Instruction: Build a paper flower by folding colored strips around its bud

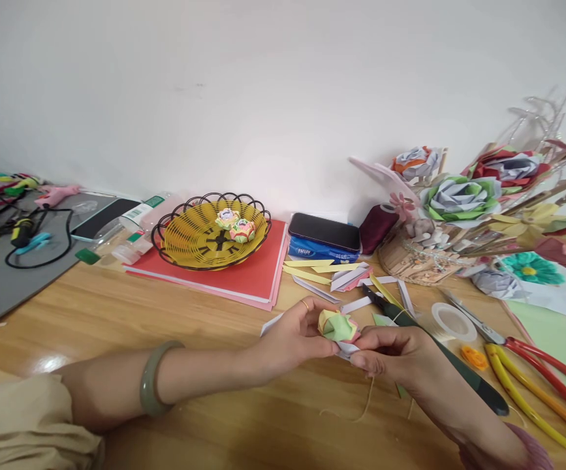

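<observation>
Between my two hands, above the front of the table, is a small folded paper flower (pixel 337 326) in pale green, yellow, pink and white. My left hand (pixel 293 336) grips it from the left, thumb below and fingers behind. From the right, my right hand (pixel 393 352) pinches the white paper at its lower edge between thumb and fingers. A thin string (pixel 368 398) hangs below my right hand. Just behind lie several cut paper strips (pixel 312 274) in yellow and white. A dark-handled tool (pixel 454 365) lies partly under my right forearm.
A yellow woven basket (pixel 185 245) with two paper flowers stands on red paper (pixel 258 281). A phone (pixel 324 232) rests on a blue pack (pixel 307 251). Scissors (pixel 483 326), a clear spool (pixel 454 322) and a basket of paper flowers (pixel 461 199) are at the right; plastic bottles (pixel 111 238) lie left.
</observation>
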A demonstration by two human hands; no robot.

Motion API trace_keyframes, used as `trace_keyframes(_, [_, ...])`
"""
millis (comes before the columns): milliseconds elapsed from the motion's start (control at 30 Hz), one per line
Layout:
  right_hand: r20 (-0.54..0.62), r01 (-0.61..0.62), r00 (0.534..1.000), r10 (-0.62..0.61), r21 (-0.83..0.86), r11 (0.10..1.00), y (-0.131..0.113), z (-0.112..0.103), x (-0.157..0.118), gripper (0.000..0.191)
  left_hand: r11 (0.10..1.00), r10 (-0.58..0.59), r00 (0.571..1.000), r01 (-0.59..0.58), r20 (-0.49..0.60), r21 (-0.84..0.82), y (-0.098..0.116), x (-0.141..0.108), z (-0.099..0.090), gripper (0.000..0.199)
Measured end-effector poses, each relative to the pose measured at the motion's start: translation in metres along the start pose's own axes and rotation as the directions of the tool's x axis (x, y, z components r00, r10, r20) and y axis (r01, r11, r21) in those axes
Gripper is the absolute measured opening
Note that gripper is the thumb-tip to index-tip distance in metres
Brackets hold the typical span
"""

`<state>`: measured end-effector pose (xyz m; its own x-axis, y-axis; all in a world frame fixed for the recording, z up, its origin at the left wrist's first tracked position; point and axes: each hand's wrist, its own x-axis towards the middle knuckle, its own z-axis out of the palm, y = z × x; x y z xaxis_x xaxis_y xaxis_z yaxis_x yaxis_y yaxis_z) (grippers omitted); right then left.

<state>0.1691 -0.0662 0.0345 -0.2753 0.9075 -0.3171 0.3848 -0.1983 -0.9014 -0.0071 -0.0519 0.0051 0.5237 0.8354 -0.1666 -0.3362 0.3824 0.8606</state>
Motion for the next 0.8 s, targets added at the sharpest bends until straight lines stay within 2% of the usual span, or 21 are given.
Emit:
trace_keyframes(300, [-0.006,-0.007,1.000,0.008,0.055,0.998,0.0021,0.0036,0.0016,0.026,1.000,-0.028,1.000,0.028,0.013,-0.010,0.0006,0.0000,0.0006,0.040])
trace_keyframes(533, [0.057,0.013,0.998,-0.013,0.006,1.000,-0.0033,-0.0030,-0.0014,0.025,1.000,0.001,1.000,-0.001,-0.011,0.000,0.0029,0.0004,0.0006,0.040])
trace_keyframes(800, [-0.041,0.007,0.999,-0.009,-0.064,0.998,0.0027,0.0034,0.0028,0.031,1.000,-0.003,0.999,0.004,0.047,-0.017,-0.0022,0.0019,-0.0004,0.039])
